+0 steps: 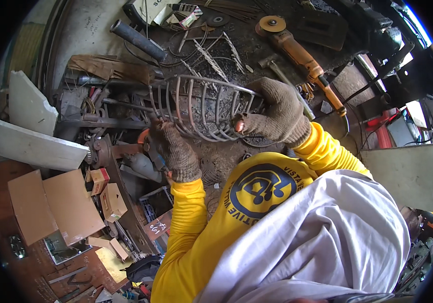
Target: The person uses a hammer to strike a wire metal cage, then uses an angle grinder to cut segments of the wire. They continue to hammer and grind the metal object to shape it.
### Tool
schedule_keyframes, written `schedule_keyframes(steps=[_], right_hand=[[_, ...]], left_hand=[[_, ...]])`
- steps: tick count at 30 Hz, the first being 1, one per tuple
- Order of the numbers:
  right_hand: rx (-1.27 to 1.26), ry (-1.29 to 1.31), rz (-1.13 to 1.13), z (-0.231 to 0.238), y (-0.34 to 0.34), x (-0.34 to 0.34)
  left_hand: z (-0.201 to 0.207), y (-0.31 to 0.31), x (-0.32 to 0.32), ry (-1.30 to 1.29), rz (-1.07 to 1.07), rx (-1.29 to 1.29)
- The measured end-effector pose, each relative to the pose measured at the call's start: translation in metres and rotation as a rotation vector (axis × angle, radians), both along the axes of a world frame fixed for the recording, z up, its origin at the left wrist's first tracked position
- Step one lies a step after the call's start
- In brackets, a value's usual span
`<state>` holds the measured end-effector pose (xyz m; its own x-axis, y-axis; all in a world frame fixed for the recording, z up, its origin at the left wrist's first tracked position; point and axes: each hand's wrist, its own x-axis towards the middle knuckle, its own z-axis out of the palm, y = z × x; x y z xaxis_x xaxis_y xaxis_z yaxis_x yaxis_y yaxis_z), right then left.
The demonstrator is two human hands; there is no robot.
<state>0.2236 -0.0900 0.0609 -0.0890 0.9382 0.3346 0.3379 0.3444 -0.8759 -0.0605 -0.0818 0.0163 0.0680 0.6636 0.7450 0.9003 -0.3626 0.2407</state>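
Note:
A curved cage of bent metal rods (pixel 204 103), with ribs joined along a long top rod, is held up over the dark work surface. My right hand (pixel 277 111), in a brown knit glove with a bare fingertip showing, is closed around the cage's right end. Gloved the same way, my left hand (pixel 176 151) is closed at the cage's lower left edge, its fingers slightly blurred. An orange part (pixel 143 136) shows beside the left hand; what it belongs to is partly hidden. Beyond my right hand lies a hammer (pixel 289 86).
An orange angle grinder (pixel 297 55) with a disc lies at the far right. A metal pipe (pixel 138 40) leans at the far left, near white-coated rods (pixel 211 60). Open cardboard boxes (pixel 70 204) and pale broken boards (pixel 32 103) stand at the left.

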Motion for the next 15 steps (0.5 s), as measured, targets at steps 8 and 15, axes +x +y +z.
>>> schedule_keyframes(steps=[8, 15], right_hand=[[0.025, -0.003, 0.265, 0.004, 0.008, 0.014], [0.446, -0.041, 0.321, -0.011, 0.022, 0.028]], left_hand=[[0.103, 0.006, 0.032, 0.247, -0.381, -0.355], [0.093, -0.029, 0.047, -0.066, -0.333, -0.580]])
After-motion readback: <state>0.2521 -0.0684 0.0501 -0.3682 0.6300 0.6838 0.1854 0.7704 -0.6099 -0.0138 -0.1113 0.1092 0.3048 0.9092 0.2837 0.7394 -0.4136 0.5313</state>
